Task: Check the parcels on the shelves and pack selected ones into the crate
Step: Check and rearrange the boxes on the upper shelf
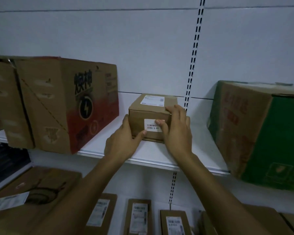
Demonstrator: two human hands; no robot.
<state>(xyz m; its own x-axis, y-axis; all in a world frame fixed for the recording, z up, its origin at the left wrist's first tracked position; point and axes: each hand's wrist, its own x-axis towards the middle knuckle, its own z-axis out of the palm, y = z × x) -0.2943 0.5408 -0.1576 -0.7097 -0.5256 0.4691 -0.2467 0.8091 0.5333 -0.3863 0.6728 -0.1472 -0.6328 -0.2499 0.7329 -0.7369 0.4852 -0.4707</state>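
The small parcel (153,114) is clasped at its sides by left hand (124,143) and right hand (177,131), both curled round it; it is judged light and stiff.

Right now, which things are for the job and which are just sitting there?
In use: small box, held by left hand and right hand, on the shelf.
Just sitting: red box, green box, flat parcels below.

2 hands: left hand (124,141), right hand (176,128). 1 small parcel (149,111) with 2 white labels (152,100). 3 large cartons (66,102) on upper shelf (153,155). Below: 1 wide flat box (41,189), 3 slim labelled parcels (138,216); more at right, count unclear.
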